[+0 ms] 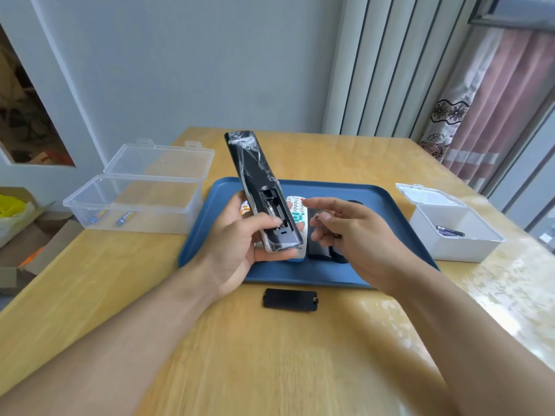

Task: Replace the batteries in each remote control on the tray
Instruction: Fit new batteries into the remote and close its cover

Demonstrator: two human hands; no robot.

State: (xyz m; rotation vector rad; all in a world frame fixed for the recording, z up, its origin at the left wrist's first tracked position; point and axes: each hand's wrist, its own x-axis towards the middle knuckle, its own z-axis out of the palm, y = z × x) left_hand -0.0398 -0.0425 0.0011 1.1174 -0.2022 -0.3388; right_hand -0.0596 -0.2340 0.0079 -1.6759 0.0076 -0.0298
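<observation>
1. The left hand (240, 235) has its grip wrapped around the lower end of a long black remote (258, 187), thumb lying across the open battery bay, fingers curled behind. The remote is held back side up, tilted, its far end pointing away over the tray; clear plastic film clings to it.
2. In the open bay (274, 213) one battery (271, 212) lies in its slot, partly under the thumb.
3. The right hand (345, 232) hovers just beside the remote, fingers loosely curled, with a small battery (319, 217) pinched between thumb and forefinger.
4. Below both hands sits a blue tray (375, 199). On it lie a white remote with coloured buttons (298, 217) and, beside it, dark remotes (318, 250) largely hidden by the right hand.
5. In front of the tray, on the wooden desk (210, 340), the black battery cover (290, 299) lies flat, apart from the tray's edge.
6. Left of the tray stands a clear plastic box (135, 202), lid open, with two blue batteries (126, 218) on its floor.
7. Right of the tray stands a white box (456, 232), lid raised, holding a few dark batteries (449, 231).
</observation>
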